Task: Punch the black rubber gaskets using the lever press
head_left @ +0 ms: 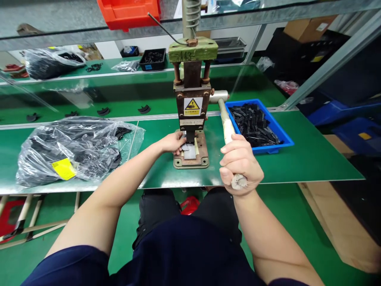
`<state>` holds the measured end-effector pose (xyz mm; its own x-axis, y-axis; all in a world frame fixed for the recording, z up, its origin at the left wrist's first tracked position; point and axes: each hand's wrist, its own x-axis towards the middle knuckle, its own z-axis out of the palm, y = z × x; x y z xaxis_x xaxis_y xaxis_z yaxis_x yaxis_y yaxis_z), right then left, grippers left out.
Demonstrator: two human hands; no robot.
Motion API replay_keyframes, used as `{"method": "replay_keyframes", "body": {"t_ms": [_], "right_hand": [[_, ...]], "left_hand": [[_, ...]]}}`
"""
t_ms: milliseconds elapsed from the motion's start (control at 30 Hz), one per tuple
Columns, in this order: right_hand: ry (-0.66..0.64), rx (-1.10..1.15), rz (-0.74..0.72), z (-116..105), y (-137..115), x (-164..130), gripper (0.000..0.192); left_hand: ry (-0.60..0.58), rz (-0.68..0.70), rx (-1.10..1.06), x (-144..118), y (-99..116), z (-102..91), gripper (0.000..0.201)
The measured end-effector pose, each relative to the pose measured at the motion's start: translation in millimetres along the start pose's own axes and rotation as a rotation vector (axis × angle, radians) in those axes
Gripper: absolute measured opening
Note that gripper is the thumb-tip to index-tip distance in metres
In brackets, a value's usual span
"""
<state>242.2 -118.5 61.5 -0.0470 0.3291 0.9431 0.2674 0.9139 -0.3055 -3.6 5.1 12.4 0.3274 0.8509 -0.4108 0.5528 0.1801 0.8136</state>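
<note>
A hand-operated arbor press [194,95] with a yellow warning label stands on the green bench before me. My left hand [173,143] pinches a small dark curved part [185,146] at the press's base, beside the lowered ram [191,137]. The part is mostly hidden by my fingers and the tooling. My right hand [241,165] is wrapped round the end of the press lever [227,126], which is bound in pale wrapping and points down toward me.
On the left lies a clear plastic bag [74,147] of dark curved parts. A blue tray [275,149] of black pieces sits at the right. Several curved parts, one of them a black curved piece [144,109], lie along the strip behind. An orange bin [129,14] hangs overhead.
</note>
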Motion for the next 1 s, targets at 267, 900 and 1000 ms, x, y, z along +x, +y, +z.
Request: {"method": "replay_keyframes", "body": {"t_ms": [267,900,1000], "right_hand": [[-0.014,-0.001,-0.003,-2.0,1.2,-0.7,0.017],[0.017,0.015,-0.014,0.7,0.5,-0.5,0.02],[0.029,0.013,-0.012,1.6,0.5,-1.6,0.023]], "left_hand": [[-0.016,0.009,-0.058,-2.3,-0.2,0.1,0.04],[-0.134,0.061,0.04,8.6,-4.5,-16.3,0.032],[-0.156,0.035,0.117,13.5,2.6,-20.8,0.036]]}}
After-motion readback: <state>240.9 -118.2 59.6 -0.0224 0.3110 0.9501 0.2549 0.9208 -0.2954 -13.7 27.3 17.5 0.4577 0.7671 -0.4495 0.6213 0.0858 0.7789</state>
